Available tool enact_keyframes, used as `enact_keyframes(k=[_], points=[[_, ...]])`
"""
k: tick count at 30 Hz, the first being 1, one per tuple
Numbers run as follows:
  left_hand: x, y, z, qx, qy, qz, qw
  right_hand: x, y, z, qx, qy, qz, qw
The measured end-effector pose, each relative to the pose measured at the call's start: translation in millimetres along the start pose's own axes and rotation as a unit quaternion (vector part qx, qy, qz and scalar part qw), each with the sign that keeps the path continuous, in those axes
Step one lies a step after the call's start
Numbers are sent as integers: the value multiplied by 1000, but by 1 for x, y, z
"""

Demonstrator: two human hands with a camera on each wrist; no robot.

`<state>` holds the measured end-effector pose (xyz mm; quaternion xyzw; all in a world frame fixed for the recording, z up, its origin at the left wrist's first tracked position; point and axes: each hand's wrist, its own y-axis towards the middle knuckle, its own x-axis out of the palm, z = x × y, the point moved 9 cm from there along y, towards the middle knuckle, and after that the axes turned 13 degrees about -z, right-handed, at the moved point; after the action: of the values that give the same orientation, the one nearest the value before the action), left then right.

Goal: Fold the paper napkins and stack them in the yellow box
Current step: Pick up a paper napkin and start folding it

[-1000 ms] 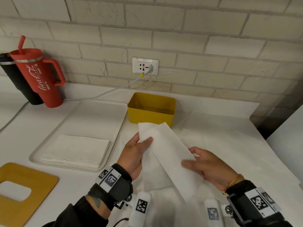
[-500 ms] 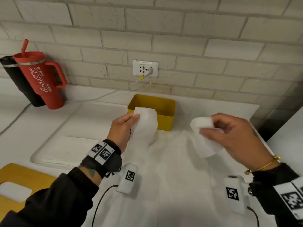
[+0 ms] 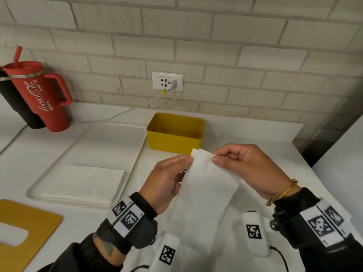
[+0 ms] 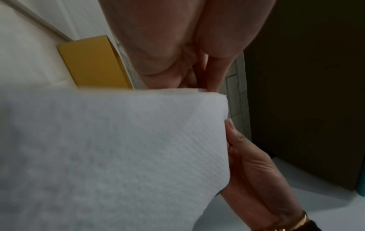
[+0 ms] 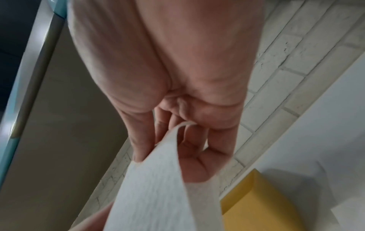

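A white paper napkin (image 3: pixel 202 195) hangs folded lengthwise in the air in front of the yellow box (image 3: pixel 174 141). My left hand (image 3: pixel 167 179) pinches its upper left edge and my right hand (image 3: pixel 241 167) pinches its upper right corner, the two hands close together. The left wrist view shows the napkin (image 4: pixel 118 156) filling the lower half, with the box (image 4: pixel 92 64) behind it. In the right wrist view the napkin's (image 5: pixel 158 187) top edge sits between my fingers, the box (image 5: pixel 256 203) at lower right. The box looks empty inside.
A pale tray (image 3: pixel 110 142) at left holds a stack of flat napkins (image 3: pixel 84 181). A red tumbler (image 3: pixel 37 97) and a black one stand at the far left. A yellow board (image 3: pixel 33 222) lies at lower left. A cable (image 3: pixel 121 112) runs from the wall socket.
The hands, which had been apart with the napkin's two ends held up, have come together; the ends now meet and the napkin hangs doubled below them.
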<state>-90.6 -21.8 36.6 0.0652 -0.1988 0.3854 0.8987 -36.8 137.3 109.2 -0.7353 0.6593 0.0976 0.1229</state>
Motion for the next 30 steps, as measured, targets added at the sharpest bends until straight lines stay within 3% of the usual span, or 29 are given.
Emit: enact_keyframes(k=[10, 26, 30], points=[[9, -4, -2, -17, -34, 1, 999, 2, 6, 15, 4, 3, 14, 1000], [16, -2, -2, -13, 24, -33, 999, 3, 8, 24, 5, 11, 22, 1000], [9, -1, 1, 3, 36, -1, 999, -6, 4, 34, 13, 14, 86, 996]])
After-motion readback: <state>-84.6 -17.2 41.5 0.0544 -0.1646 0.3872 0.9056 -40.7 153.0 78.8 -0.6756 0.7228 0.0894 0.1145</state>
